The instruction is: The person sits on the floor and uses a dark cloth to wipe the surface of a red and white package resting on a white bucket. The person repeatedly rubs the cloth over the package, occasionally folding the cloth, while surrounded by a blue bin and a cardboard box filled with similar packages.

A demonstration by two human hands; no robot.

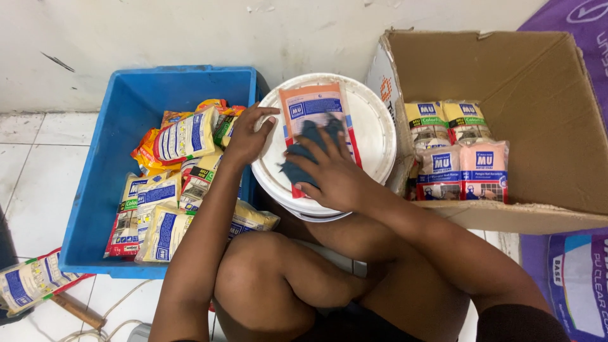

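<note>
Pressing a dark blue cloth (308, 149), right hand (335, 177) clamped, onto an orange sachet (316, 111) lying lengthwise away, left hand (249, 136) open, steadying the white bucket lid (373, 126).

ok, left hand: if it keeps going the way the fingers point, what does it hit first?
The left hand rests on the white bucket lid's rim, fingers pointing right. Going straight on, it would likely meet the orange packet lying on the lid first; the right hand with the blue cloth sits slightly nearer the person.

Blue plastic crate (95, 190) heaped with yellow packets (183, 136), open cardboard box (544, 107) holding four packets (459, 158), stray packet (31, 282) on white floor tiles (31, 158), purple sack (579, 278)
</note>
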